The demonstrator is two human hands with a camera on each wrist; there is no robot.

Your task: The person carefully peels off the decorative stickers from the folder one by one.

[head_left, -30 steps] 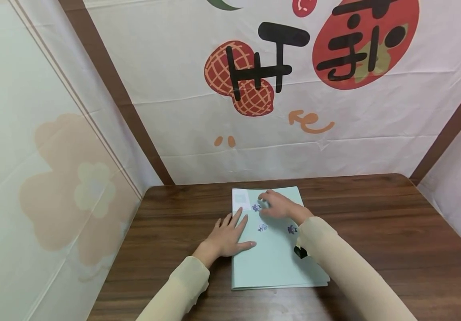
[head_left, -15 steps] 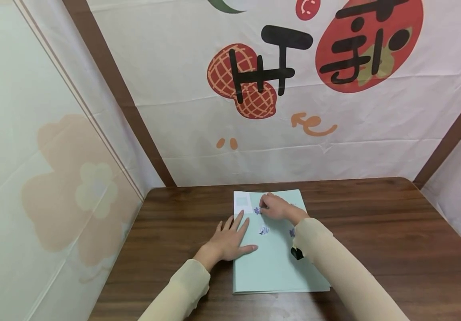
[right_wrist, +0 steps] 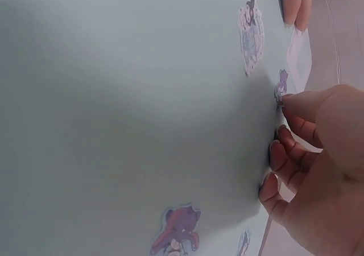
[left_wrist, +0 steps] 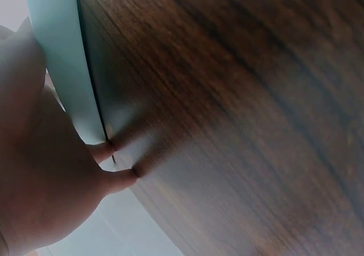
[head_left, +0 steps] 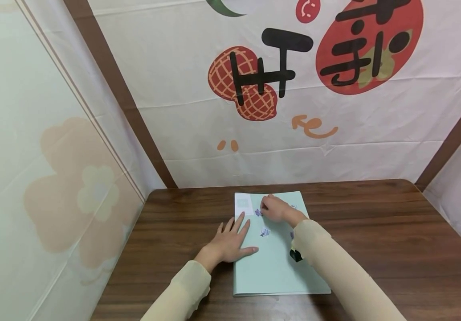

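Observation:
A pale green folder [head_left: 266, 274] lies on the wooden table. My left hand [head_left: 227, 245] rests spread over its left edge, with the thumb on the cover; in the left wrist view two fingertips touch the wood just past the edge. Near the top of the cover, my right hand [head_left: 276, 208] has its fingers curled, and its thumb and index finger pinch the lower end of a small purple sticker [right_wrist: 282, 81]. That end is partly hidden by the thumb. Below is a flat white-and-purple sticker [right_wrist: 250, 37], and a purple bear sticker [right_wrist: 183, 224] lies on the right side.
A white label [head_left: 243, 200] occupies the folder's top left corner. Another sticker [right_wrist: 244, 243] shows near the right edge. Dark wood tabletop [head_left: 374, 232] surrounds the folder, and a printed white cloth [head_left: 334, 165] hangs behind the table.
My right hand has come down at the small purple sticker; its fingers, more spread a second ago, are now drawn together there. My left hand stays on the folder's left edge.

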